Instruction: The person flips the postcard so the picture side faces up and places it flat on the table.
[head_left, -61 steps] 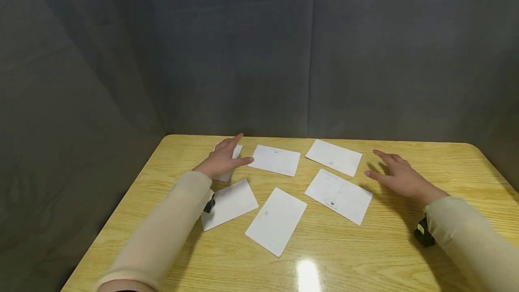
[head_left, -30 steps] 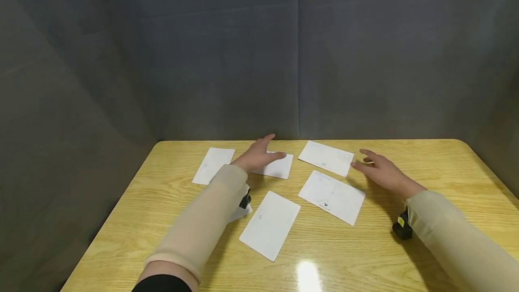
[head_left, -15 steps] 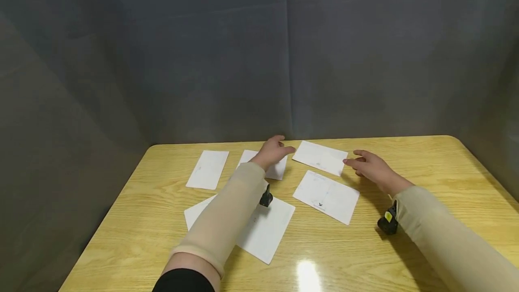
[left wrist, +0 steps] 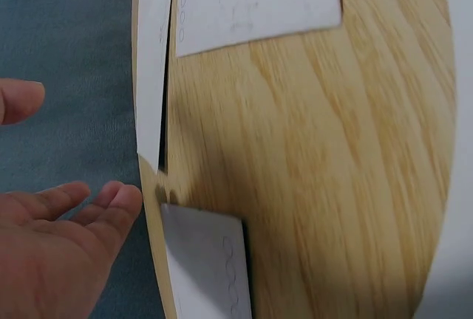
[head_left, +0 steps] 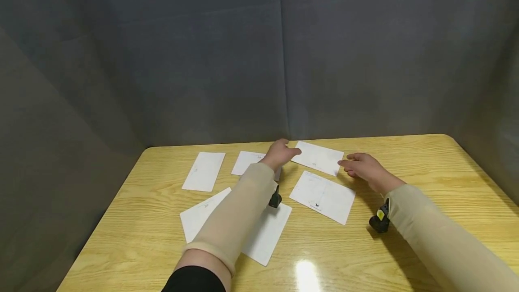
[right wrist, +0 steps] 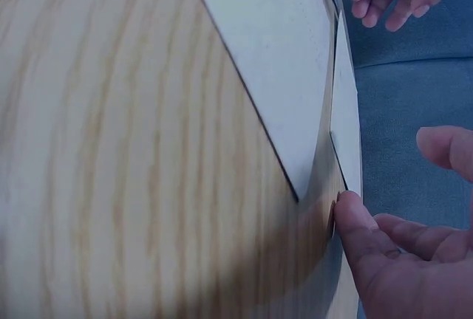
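A white card (head_left: 319, 156) with a small mark lies at the back right of the wooden table. My left hand (head_left: 279, 153) hovers at its left end, thumb and fingers spread apart. In the left wrist view the left hand's fingers (left wrist: 118, 208) hold nothing. At the card's right end is my right hand (head_left: 366, 171), with the thumb tip overlapping the edge. The right wrist view shows one fingertip (right wrist: 351, 207) right at the corner of a card, the other digits standing apart. Just in front lies another white card (head_left: 324, 197) with a dark bird-like mark.
Several more white cards lie leftward: a far-left card (head_left: 204, 171), a back-middle card (head_left: 245, 160) partly behind my left hand, a front-left card (head_left: 202, 211) and a front-middle card (head_left: 267, 238) partly under my sleeve. A dark curtain (head_left: 202, 57) hangs behind the table.
My left hand has moved right, from the far-left card past the back-middle one to the back-right card. My right hand has closed in on that card's right end. The view has shifted slightly.
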The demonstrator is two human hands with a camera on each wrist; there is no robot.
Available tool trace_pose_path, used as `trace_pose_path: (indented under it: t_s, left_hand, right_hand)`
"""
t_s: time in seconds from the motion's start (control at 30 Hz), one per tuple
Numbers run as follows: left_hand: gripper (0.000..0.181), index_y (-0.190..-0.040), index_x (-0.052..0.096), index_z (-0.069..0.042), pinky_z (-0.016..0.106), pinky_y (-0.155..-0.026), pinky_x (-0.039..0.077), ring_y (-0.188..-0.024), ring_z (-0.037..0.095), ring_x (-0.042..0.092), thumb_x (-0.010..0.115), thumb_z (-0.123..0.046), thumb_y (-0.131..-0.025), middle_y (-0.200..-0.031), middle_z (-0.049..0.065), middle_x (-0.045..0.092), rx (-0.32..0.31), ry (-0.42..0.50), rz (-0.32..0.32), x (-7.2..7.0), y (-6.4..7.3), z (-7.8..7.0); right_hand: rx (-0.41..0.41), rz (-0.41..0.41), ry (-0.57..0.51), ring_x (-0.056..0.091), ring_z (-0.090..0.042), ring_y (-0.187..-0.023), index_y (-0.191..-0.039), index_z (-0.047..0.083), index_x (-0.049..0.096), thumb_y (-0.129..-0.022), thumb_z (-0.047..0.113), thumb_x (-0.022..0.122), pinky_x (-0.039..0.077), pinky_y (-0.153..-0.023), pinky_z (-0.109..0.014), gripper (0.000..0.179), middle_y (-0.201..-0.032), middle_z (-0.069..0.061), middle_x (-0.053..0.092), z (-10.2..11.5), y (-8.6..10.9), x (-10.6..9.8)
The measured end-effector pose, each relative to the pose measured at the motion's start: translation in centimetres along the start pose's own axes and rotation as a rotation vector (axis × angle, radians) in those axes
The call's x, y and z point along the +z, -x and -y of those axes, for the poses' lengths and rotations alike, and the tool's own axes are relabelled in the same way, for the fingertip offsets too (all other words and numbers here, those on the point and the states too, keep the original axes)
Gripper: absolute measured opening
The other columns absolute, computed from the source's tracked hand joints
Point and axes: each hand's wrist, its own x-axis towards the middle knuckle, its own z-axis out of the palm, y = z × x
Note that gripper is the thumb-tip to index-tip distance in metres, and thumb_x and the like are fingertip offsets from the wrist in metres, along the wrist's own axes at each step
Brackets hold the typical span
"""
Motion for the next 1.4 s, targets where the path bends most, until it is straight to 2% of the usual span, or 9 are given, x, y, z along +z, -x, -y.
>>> trace_pose_path:
  t_s: [0.13,0.23,0.4,0.57,0.93,1.2,1.3,1.4]
  left_hand:
    - [0.072,-0.157,0.034,0.004,0.042,-0.116,0.037,-0.144,0.035,0.041,0.063,-0.028,-0.099,-0.158,0.021,0.040,-0.019,0.026,-0.004,0.5,0.0,-0.3]
    - [0.074,-0.158,0.032,0.003,0.042,-0.118,0.033,-0.147,0.035,0.036,0.062,-0.028,-0.099,-0.162,0.020,0.035,-0.024,0.051,-0.007,0.9,0.1,-0.5]
    - [0.075,-0.160,0.028,0.001,0.042,-0.120,0.030,-0.150,0.034,0.031,0.059,-0.030,-0.100,-0.165,0.018,0.031,-0.029,0.062,-0.007,1.3,0.1,-1.0]
    - [0.075,-0.161,0.027,0.001,0.042,-0.120,0.029,-0.151,0.034,0.030,0.057,-0.030,-0.100,-0.165,0.018,0.030,-0.041,0.040,-0.005,1.6,0.0,-1.2]
    - [0.077,-0.162,0.025,-0.002,0.043,-0.121,0.027,-0.152,0.033,0.028,0.057,-0.032,-0.100,-0.167,0.016,0.027,-0.078,0.063,0.030,1.9,-0.3,-1.3]
    - [0.075,-0.162,0.026,-0.001,0.042,-0.121,0.027,-0.152,0.033,0.027,0.058,-0.031,-0.100,-0.167,0.016,0.027,-0.082,0.061,0.046,1.9,-0.4,-1.5]
    - [0.075,-0.161,0.028,-0.001,0.042,-0.121,0.026,-0.152,0.033,0.028,0.058,-0.031,-0.100,-0.166,0.016,0.028,-0.089,0.072,0.039,1.9,-0.5,-1.4]
    - [0.074,-0.161,0.030,0.000,0.042,-0.122,0.026,-0.152,0.033,0.028,0.058,-0.031,-0.099,-0.166,0.017,0.030,-0.100,0.075,0.026,2.0,-0.5,-1.3]
  right_hand:
    - [0.021,0.002,-0.061,0.057,-0.030,-0.117,-0.150,-0.024,0.021,-0.108,0.025,0.051,0.051,-0.094,-0.029,0.071,-0.144,-0.037,0.044,0.2,0.0,-0.1]
    - [0.043,0.001,-0.125,0.059,-0.020,-0.110,-0.149,-0.024,0.025,-0.108,0.021,0.051,0.053,-0.088,-0.022,0.066,-0.140,-0.032,0.048,0.3,-0.2,-0.2]
    - [0.074,0.006,-0.205,0.059,-0.008,-0.099,-0.146,-0.021,0.034,-0.107,0.019,0.052,0.054,-0.087,-0.020,0.059,-0.124,-0.015,0.057,0.5,-0.3,-0.4]
    - [0.068,0.021,-0.249,0.060,-0.006,-0.095,-0.143,-0.020,0.037,-0.108,0.017,0.052,0.054,-0.087,-0.021,0.053,-0.115,-0.008,0.058,0.5,-0.3,-0.5]
    - [0.085,0.032,-0.298,0.062,-0.004,-0.094,-0.146,-0.019,0.035,-0.108,0.016,0.052,0.054,-0.088,-0.022,0.054,-0.116,-0.007,0.061,0.7,-0.1,-0.5]
    - [0.097,0.065,-0.297,0.061,-0.009,-0.102,-0.149,-0.018,0.032,-0.109,0.017,0.047,0.054,-0.092,-0.026,0.055,-0.141,-0.026,0.047,1.2,-0.2,-0.6]
    - [0.094,0.071,-0.313,0.062,-0.010,-0.101,-0.149,-0.019,0.033,-0.109,0.016,0.045,0.054,-0.093,-0.027,0.054,-0.137,-0.026,0.050,1.4,-0.3,-0.4]
    - [0.104,0.056,-0.358,0.064,-0.009,-0.096,-0.149,-0.019,0.034,-0.109,0.015,0.045,0.054,-0.091,-0.027,0.054,-0.124,-0.017,0.057,1.4,-0.3,-0.3]
